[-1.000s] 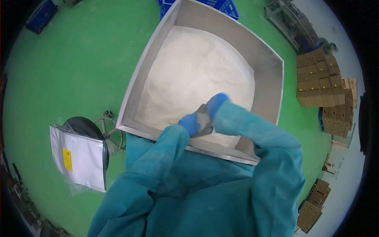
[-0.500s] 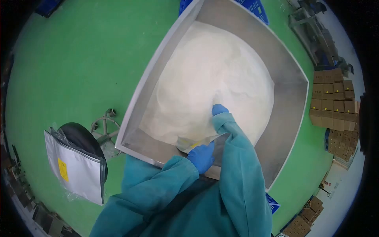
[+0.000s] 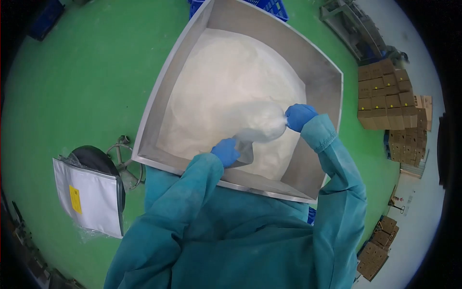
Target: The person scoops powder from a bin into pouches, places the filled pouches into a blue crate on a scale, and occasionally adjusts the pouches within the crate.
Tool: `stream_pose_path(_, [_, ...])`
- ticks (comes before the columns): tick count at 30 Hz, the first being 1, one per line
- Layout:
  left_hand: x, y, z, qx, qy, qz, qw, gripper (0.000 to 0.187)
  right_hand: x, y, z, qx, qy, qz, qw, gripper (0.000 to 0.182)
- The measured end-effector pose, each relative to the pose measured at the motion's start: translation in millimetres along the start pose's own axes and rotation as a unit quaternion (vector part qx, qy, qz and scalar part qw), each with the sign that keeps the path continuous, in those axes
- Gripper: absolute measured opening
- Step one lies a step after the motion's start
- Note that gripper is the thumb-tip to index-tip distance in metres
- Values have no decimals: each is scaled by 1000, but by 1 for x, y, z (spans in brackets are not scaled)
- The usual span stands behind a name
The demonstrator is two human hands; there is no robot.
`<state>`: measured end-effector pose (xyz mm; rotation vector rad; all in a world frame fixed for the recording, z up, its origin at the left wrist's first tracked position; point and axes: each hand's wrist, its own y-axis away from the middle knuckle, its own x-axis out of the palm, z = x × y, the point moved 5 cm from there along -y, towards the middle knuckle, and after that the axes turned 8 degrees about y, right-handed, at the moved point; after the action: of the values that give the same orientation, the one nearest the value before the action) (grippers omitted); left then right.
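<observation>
A large steel bin (image 3: 159, 103) holds a heap of white powder (image 3: 226, 82). My left hand (image 3: 224, 152), in a blue glove, grips a silver foil bag (image 3: 244, 150) at the bin's near side. My right hand (image 3: 298, 116), also gloved, holds a scoop (image 3: 262, 126) heaped with white powder, tipped toward the bag's mouth. The scoop itself is mostly hidden under the powder. Both arms wear teal sleeves.
A silver foil bag with a yellow label (image 3: 89, 196) stands on the green floor at the left beside a black stool (image 3: 94, 158). Stacked cardboard boxes (image 3: 390, 103) stand at the right. A blue crate (image 3: 269, 6) lies behind the bin.
My right hand came up out of the powder with a loaded scoop and moved right. My left hand lifted the bag's mouth toward it.
</observation>
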<state>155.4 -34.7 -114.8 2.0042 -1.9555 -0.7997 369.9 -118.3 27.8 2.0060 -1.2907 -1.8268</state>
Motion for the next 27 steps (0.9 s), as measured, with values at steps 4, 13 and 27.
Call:
stream_pose_path(4, [-5,7,-14,-51,-21,12,998,37,-13,43,50,-199,68,-145,967,14])
stream_pose_path(13, [7,36,-22,88,-87,-58,991,33,-92,89,101,-168,59,-167,970,15])
stream_pose_path(27, [20,77,-34,153,-42,-25,987,42,193,-163,12,5,47,-3,999,23])
